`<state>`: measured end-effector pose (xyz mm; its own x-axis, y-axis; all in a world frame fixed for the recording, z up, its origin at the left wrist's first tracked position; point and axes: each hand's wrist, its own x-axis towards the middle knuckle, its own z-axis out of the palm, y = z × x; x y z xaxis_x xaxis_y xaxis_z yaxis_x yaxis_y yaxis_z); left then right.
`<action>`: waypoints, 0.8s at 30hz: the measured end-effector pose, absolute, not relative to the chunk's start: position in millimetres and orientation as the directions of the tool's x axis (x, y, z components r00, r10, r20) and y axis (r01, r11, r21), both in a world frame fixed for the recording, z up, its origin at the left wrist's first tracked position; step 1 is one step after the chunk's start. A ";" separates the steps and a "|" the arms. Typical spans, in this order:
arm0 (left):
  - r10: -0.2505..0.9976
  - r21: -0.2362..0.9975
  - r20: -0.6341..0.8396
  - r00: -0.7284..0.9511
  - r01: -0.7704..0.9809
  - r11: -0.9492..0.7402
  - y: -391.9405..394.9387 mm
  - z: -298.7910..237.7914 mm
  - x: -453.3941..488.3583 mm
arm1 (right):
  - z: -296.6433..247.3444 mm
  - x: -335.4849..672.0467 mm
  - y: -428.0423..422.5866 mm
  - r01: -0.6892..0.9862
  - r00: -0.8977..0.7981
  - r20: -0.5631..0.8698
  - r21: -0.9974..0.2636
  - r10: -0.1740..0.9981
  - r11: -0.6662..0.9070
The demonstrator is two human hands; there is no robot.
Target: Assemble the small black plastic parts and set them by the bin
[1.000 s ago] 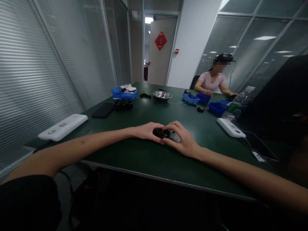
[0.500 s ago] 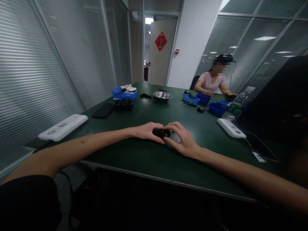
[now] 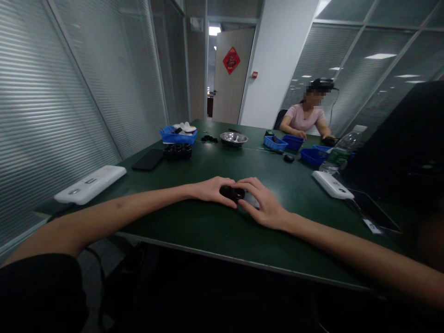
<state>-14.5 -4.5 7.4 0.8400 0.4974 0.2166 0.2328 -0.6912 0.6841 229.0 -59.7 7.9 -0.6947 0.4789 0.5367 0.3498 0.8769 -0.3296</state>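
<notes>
Both my arms stretch out over a dark green table (image 3: 194, 222). A small round black part (image 3: 231, 192) lies on it between my two hands. My left hand (image 3: 210, 189) grips the part from the left with curled fingers. My right hand (image 3: 262, 203) pinches it from the right, thumb and forefinger on top. Something pale shows under my right palm; I cannot make out what it is.
A white power bank (image 3: 89, 183) and a black phone (image 3: 148, 159) lie at the left, another white power bank (image 3: 331, 184) at the right. Farther back are black parts (image 3: 178, 151), blue bins (image 3: 177, 135), a steel bowl (image 3: 233, 138) and a person (image 3: 307, 118) seated at the far end.
My right hand's fingers shifted slightly on the black part. Otherwise both hands stay in place.
</notes>
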 end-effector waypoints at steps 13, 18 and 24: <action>0.500 0.684 0.230 0.835 0.227 -0.694 -3.9 6.0 -14.7 | 9.2 226.8 -61.9 0.330 -0.706 0.551 -0.300 0.445 0.895; 0.502 0.700 0.205 0.840 0.233 -0.676 -4.2 7.4 -15.1 | 8.1 227.3 -61.0 0.386 -0.672 0.558 -0.298 0.487 0.873; 0.509 0.689 0.221 0.832 0.237 -0.685 -4.8 6.4 -14.3 | 9.2 227.1 -61.1 0.347 -0.700 0.551 -0.295 0.455 0.890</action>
